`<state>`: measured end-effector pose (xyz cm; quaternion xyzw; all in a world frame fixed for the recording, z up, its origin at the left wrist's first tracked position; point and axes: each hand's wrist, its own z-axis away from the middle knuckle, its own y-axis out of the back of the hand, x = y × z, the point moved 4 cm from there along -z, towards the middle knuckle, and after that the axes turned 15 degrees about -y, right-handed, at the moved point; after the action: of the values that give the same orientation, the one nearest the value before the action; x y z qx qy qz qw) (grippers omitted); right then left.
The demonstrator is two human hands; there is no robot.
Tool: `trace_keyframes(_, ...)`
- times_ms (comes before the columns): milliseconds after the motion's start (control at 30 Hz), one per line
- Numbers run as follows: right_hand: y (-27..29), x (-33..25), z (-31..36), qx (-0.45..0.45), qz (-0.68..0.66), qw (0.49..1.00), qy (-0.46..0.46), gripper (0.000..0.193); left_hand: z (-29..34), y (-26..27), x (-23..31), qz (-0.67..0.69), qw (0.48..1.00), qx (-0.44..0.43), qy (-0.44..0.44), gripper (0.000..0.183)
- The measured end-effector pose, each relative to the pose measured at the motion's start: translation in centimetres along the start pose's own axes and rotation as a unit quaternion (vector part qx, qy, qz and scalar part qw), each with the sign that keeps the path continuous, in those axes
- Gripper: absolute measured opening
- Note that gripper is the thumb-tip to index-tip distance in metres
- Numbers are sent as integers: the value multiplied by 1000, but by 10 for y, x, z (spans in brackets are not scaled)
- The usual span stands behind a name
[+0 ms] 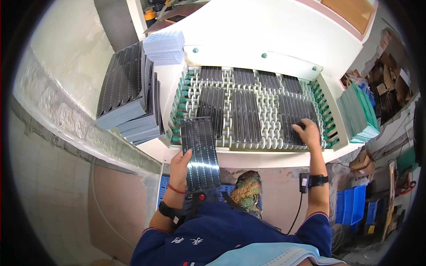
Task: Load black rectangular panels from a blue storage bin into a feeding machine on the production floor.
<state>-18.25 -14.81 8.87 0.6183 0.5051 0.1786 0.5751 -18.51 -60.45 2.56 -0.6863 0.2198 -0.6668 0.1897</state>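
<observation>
Gripping a dark panel [199, 142] by its left edge with the left hand [179, 168], over the near edge of the roller bed [269, 111], toward its left corner. Curling the right hand [309, 132] over a second panel [293, 108] by the near right corner; cannot tell whether pinching or touching it. Having stacked panels [122, 82] past the left edge.
</observation>
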Motion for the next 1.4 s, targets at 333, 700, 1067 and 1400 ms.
trace_keyframes(333,-50,-78,33,-60,72,992,84,76,6,2,-3,-27,1000,2,11,22)
trace_keyframes(700,-55,-58,-1,9,139,989,-38,64,12,10,-4,5,1000,15,20,22)
trace_keyframes(1067,-43,-87,-15,-47,178,974,-132,71,15,2,-3,10,1000,-1,24,21)
trace_keyframes(1400,-47,-69,-66,-170,102,956,-217,66,17,3,-2,15,999,-8,36,22)
